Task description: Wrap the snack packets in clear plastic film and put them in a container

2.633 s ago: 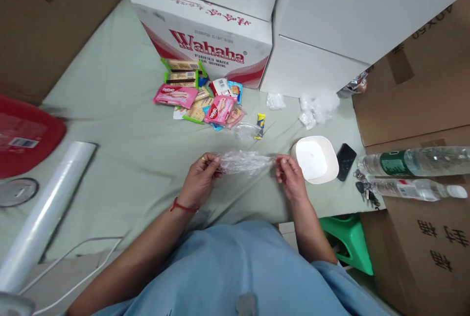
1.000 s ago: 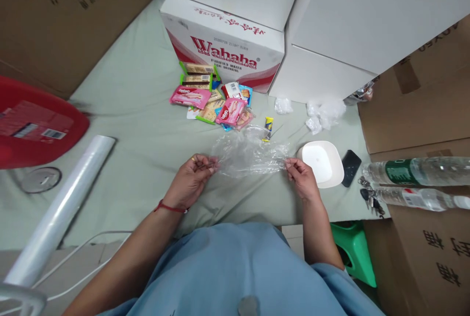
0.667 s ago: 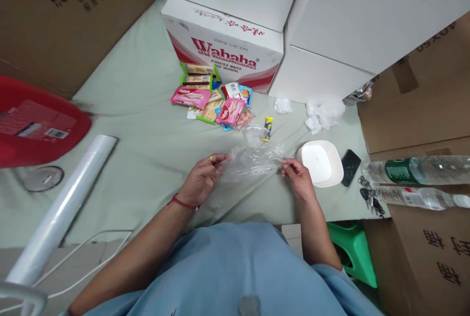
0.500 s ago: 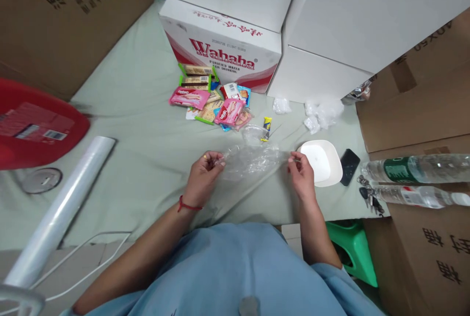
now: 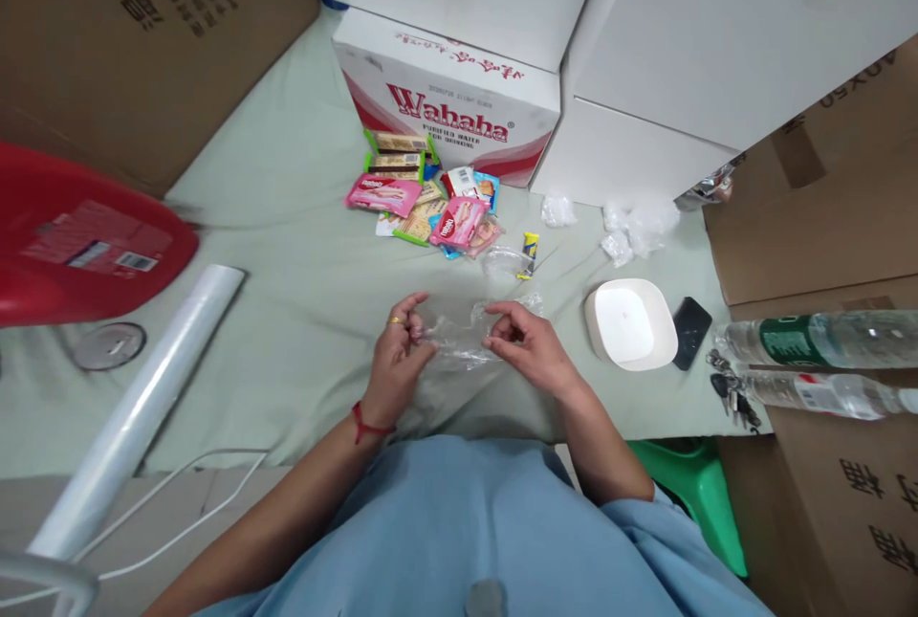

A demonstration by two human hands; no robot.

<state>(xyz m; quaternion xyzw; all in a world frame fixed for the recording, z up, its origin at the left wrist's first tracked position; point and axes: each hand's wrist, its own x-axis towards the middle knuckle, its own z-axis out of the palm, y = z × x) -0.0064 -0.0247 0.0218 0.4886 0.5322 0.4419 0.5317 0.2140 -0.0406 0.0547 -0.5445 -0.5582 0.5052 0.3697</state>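
A clear, crinkled plastic bag (image 5: 459, 341) stretches between my two hands, just above the green cloth. Its left end is pinched in the fingers of my left hand (image 5: 402, 344), which wears a ring and a red cord at the wrist. My right hand (image 5: 527, 341) grips the bag's other side, thumb and forefinger curled at it. Beyond the bag lie a small clear plastic piece (image 5: 506, 261) and a yellow-and-blue wrapped snack (image 5: 529, 255). Behind them is a pile of wrapped biscuits, with pink wafer packets (image 5: 459, 221) on top.
A white square bowl (image 5: 631, 324), a phone (image 5: 691, 332), keys (image 5: 732, 397) and two water bottles (image 5: 824, 338) are at the right. Crumpled clear bags (image 5: 638, 223) lie near white boxes. A Wahaha carton (image 5: 451, 105) stands behind; a plastic-film roll (image 5: 136, 416) and red container (image 5: 86, 234) are left.
My right hand has moved left, closer to my left hand, and the bag between them has bunched up. The whole view has shifted slightly; the other things stay in place.
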